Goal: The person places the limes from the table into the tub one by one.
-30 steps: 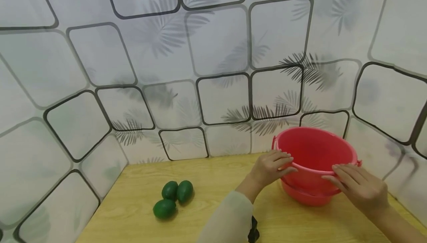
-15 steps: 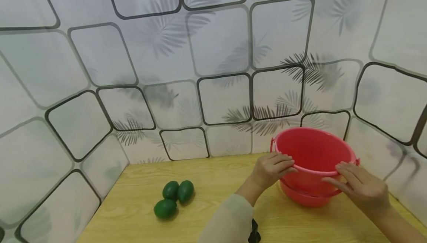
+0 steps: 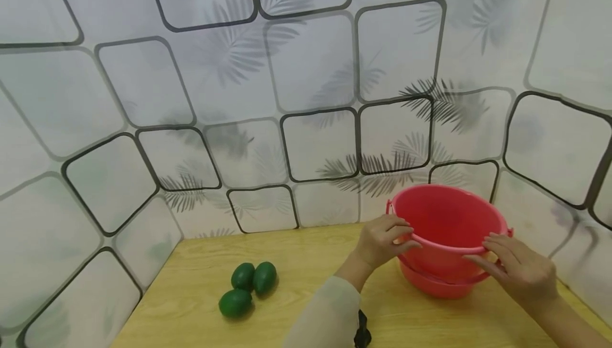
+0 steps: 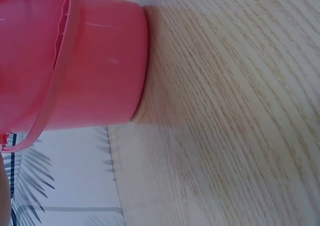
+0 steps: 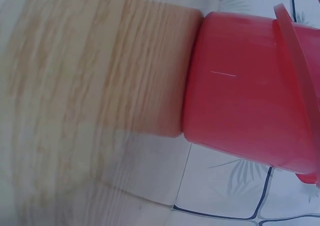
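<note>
Head view: a patterned wall point(image 3: 320, 61) backs the scene; before it the worktop point(image 3: 306, 279) carries the things; the red bucket point(image 3: 440, 255) stands upright at its right, base flat on the surface, which likely takes its weight; its handle point(image 4: 61, 71) hangs down the near side, leaving the mouth uncovered; the left hand point(image 3: 384, 239) and right hand point(image 3: 518, 265) each keep a narrow grip on the near rim, fingers over the edge, thumb outside, a spaced hold that would steady it evenly; three green oval fruits point(image 3: 236, 303) lie grouped at the left, well apart from the hands, perhaps for room; a small black item point(image 3: 362, 331) at the lower edge is too cut off to name.
</note>
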The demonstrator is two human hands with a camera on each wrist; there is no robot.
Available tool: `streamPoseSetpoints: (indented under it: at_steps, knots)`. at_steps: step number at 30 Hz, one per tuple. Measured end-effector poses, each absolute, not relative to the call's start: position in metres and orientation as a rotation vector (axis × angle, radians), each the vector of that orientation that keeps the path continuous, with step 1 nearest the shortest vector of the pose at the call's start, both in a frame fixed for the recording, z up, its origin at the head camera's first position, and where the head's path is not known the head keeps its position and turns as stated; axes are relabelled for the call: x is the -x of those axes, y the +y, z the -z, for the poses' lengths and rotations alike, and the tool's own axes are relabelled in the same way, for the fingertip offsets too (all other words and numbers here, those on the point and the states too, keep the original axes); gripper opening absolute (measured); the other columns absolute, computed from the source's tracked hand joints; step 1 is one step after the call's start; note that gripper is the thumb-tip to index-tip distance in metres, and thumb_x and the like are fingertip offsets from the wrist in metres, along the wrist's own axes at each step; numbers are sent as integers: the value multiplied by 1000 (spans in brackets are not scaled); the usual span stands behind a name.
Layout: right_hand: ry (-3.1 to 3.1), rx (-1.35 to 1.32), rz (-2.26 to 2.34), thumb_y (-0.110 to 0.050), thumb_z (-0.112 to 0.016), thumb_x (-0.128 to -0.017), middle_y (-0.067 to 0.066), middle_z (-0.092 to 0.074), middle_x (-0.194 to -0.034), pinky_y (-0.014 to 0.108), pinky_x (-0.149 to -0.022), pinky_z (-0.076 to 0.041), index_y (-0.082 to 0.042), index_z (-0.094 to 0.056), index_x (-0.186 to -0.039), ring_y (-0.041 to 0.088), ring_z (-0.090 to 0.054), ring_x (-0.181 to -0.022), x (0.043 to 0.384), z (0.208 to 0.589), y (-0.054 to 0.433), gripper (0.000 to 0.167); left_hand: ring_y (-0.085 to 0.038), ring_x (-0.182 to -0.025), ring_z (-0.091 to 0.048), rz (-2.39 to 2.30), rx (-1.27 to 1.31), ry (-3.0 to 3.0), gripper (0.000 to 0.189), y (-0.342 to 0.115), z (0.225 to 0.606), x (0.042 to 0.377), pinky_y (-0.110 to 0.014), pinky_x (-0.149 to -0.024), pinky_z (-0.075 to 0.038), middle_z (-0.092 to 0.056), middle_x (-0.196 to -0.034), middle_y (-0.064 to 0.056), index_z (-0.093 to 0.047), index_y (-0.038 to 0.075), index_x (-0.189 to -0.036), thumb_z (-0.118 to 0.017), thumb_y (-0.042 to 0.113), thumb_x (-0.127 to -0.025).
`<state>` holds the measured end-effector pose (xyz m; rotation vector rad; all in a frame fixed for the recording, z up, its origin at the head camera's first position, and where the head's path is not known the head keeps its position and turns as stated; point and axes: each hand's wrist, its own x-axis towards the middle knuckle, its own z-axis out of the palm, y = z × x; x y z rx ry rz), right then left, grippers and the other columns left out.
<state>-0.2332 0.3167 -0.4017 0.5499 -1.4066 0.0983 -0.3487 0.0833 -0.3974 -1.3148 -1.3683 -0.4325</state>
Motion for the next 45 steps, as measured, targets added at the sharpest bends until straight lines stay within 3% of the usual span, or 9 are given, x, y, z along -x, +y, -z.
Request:
streamPoseSetpoints:
  at_steps: [5,6,11,45]
  knots:
    - [-1394,-568,-111,-52,-58,-85,21,-67,-67,12,-89,-40,8,-68,-68,38,-61,-52,233,400,316,62,-8,-82,-67,453,1313,-1378,31,84,400,350,-16,-89,-47,-72,-88,1,-75,11,-87,-80,39,-74]
    - [-1386,-572,-119,-52,-59,-85,21,-67,-67,11,-95,-33,8,-67,-68,38,-60,-52,234,400,315,62,-8,-82,-67,456,1312,-1378,31,84,401,350,-16,-89,-47,-72,-88,1,-75,11,-87,-80,38,-74]
    - [-1384,-585,-146,-50,-59,-86,22,-66,-66,13,-98,-35,8,-67,-67,38,-62,-56,234,398,313,62,-9,-80,-65,465,1300,-1377,30,86,403,350,-16,-87,-48,-71,-85,1,-75,11,-85,-81,38,-73]
    - [-1293,-643,-259,-47,-65,-81,21,-65,-66,16,-96,-40,7,-64,-67,37,-57,-54,247,405,299,57,-8,-75,-61,483,1159,-1379,35,71,414,338,-13,-80,-49,-68,-79,3,-71,11,-81,-82,42,-68]
